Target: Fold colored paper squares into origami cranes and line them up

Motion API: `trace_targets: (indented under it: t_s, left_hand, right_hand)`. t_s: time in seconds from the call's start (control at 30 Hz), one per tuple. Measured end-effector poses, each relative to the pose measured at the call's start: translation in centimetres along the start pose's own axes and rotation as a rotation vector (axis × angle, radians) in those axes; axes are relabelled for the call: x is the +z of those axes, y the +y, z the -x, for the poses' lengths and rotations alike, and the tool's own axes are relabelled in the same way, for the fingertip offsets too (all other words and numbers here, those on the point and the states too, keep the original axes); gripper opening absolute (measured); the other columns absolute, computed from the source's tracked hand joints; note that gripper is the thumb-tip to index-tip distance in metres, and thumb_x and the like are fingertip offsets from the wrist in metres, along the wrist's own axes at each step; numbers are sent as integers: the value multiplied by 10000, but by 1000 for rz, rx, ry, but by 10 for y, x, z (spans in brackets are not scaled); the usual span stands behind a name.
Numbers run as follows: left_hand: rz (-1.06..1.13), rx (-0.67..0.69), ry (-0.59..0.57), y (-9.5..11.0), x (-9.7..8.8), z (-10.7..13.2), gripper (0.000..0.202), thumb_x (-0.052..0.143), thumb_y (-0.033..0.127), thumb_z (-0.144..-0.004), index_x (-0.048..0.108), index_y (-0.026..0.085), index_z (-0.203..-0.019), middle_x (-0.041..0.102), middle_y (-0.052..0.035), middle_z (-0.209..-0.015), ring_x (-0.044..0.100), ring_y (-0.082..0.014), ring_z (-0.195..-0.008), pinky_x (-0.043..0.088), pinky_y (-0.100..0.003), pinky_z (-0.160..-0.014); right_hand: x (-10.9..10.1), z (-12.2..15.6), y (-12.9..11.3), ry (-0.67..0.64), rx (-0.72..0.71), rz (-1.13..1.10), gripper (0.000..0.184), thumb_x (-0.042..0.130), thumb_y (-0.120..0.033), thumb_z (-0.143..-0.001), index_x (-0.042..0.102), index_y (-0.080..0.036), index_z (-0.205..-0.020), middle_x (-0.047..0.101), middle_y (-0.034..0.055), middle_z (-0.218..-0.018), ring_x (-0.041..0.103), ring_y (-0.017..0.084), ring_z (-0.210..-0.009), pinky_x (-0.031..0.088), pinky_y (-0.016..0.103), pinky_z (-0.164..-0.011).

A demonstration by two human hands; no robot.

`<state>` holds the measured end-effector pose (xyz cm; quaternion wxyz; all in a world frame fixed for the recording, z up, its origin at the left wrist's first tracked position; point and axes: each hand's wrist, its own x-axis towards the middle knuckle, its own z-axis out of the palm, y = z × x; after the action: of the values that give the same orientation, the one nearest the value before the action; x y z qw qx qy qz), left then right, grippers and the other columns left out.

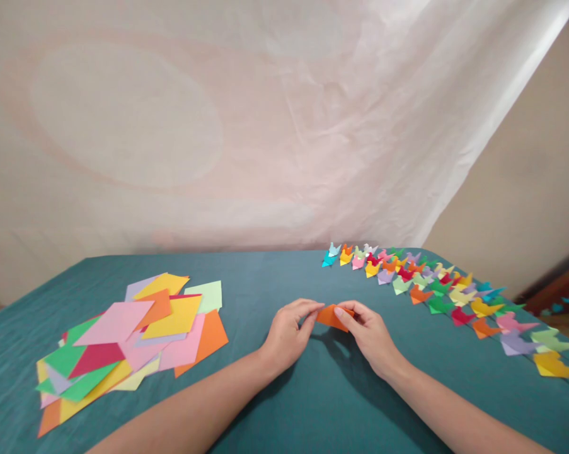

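Observation:
Between my two hands is a small folded piece of orange paper (pixel 331 317), held just above the teal cloth, where a shadow falls below it. My left hand (pixel 291 331) pinches its left corner between thumb and fingertips. My right hand (pixel 367 331) grips the right side, the thumb lying on the front face and the fingers behind. Part of the paper is covered by the right thumb, so its full folded shape is hard to make out.
To the left lies a loose heap of coloured paper squares (pixel 118 340). Rows of small folded paper birds (pixel 421 295) in many colours stand along the right side of the teal-covered table (pixel 260 277). A pale cloth (pixel 246 126) hangs behind the table.

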<state>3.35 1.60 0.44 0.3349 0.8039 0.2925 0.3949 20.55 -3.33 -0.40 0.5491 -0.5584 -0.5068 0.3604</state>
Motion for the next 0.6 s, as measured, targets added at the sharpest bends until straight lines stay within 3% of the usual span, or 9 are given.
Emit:
trace_targets:
  t_s: [0.2,0.6]
  left_hand:
    - [-118,23,-6,4,0,2,265,519,156,-835,648,244,-1049,629,-33,-1019,563,-179,-962,429,-297,-886]
    - [-125,69,-61,6,-3,2,281,521,196,-844,634,260,-1093,587,-52,-1065,523,-191,-1022,409,-346,-938]
  right_hand:
    - [0,0,-1,-20,-27,24,362,587,-501,-776,694,-161,-840,643,53,-836,545,177,-771,423,275,-703]
    - [-1,0,1,-22,-36,57,342,585,-476,-785,721,-178,-884,634,53,-827,550,189,-779,424,290,-699]
